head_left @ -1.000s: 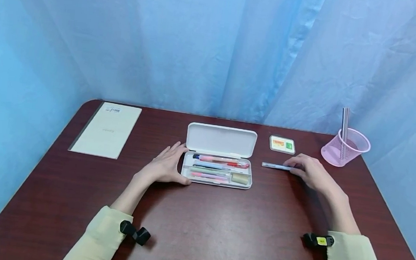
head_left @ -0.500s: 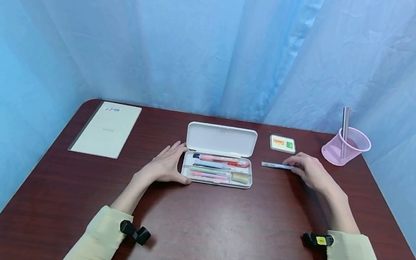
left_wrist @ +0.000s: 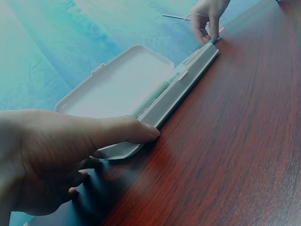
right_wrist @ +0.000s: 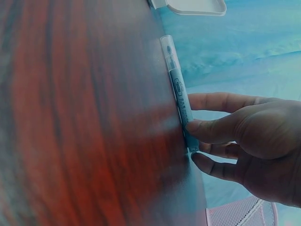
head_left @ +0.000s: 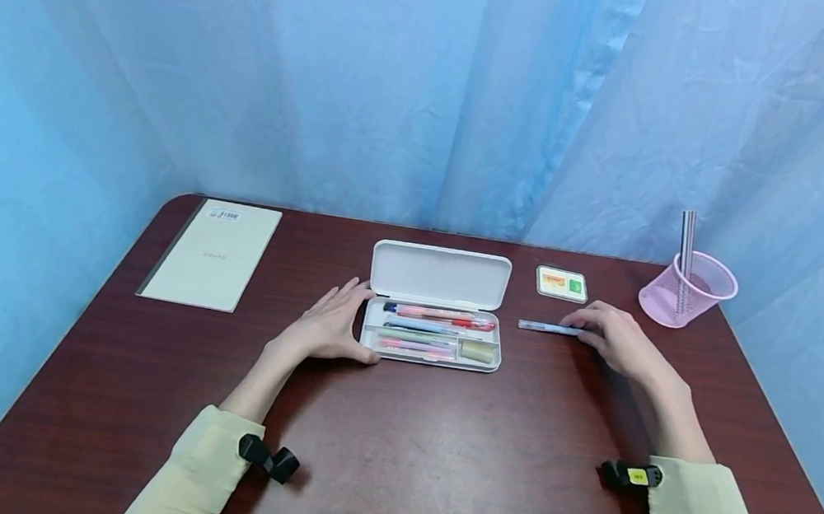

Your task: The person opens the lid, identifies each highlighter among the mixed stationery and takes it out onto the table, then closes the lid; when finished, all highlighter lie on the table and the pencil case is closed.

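A white pencil case (head_left: 440, 275) lies with its lid raised, holding several pens (head_left: 424, 324) and a beige, block-like item (head_left: 476, 351) in the front right compartment. My left hand (head_left: 331, 324) spans the case's left end, thumb at the front corner and fingers at the back one. In the left wrist view that thumb presses the front wall of the case (left_wrist: 183, 92). To the right, my right hand (head_left: 616, 339) pinches a light blue marker (head_left: 548, 328) by its right end. The right wrist view shows the marker's clear cap pointing away from the hand (right_wrist: 254, 136).
Behind the marker lies a small clear case (head_left: 562, 284) with orange and green patches. A pink mesh pen cup (head_left: 664, 302) with striped sticks stands at the right back. A cream notebook (head_left: 211, 258) lies at the left back. Blue curtains surround the dark wooden table (head_left: 422, 457).
Almost nothing moves: both hands keep their places at the case and the marker. The whole scene shifts by only a few pixels.
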`<control>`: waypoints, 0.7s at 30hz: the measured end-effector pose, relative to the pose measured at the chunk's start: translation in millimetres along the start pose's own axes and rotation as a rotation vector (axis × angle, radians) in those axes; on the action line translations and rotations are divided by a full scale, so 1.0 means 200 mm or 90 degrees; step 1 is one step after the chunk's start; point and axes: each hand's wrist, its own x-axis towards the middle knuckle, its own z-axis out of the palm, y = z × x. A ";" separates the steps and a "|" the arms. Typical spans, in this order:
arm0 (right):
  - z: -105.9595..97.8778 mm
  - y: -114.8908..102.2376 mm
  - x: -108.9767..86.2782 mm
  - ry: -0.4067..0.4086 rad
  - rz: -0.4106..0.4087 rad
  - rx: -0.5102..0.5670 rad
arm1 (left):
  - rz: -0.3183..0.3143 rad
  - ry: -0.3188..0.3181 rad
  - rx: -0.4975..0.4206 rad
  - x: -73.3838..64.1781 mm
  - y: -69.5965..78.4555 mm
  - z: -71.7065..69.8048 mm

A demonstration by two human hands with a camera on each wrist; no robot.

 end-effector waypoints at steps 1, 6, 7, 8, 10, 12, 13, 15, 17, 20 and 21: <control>0.00 0.00 0.00 0.001 0.000 -0.001 | 0.001 0.000 -0.001 0.00 0.00 0.00; 0.00 0.00 0.00 0.003 0.000 -0.001 | 0.002 0.002 -0.007 0.00 0.00 0.00; 0.00 0.01 0.00 0.002 0.001 0.000 | 0.002 0.003 -0.009 0.00 0.00 0.00; 0.00 0.01 0.00 0.001 0.002 0.000 | 0.003 0.004 -0.009 0.00 0.00 0.00; 0.00 0.00 0.00 0.001 0.002 0.000 | 0.003 0.004 -0.010 0.00 0.00 0.00; -0.01 0.01 0.00 -0.001 0.005 0.001 | 0.003 0.003 -0.011 0.00 0.00 0.00; -0.01 0.01 -0.01 -0.002 0.005 0.001 | 0.002 0.003 -0.011 0.00 0.00 0.00; -0.02 0.00 -0.01 -0.008 0.011 0.004 | 0.002 0.002 -0.011 0.00 0.00 0.00; -0.02 0.00 -0.01 -0.017 0.021 0.009 | 0.001 0.003 -0.010 -0.01 0.00 0.00; -0.03 0.00 -0.01 -0.024 0.033 0.016 | 0.003 0.004 -0.008 0.00 0.00 0.00; -0.04 0.00 -0.01 -0.022 0.033 0.016 | 0.003 0.004 -0.008 0.00 0.00 0.00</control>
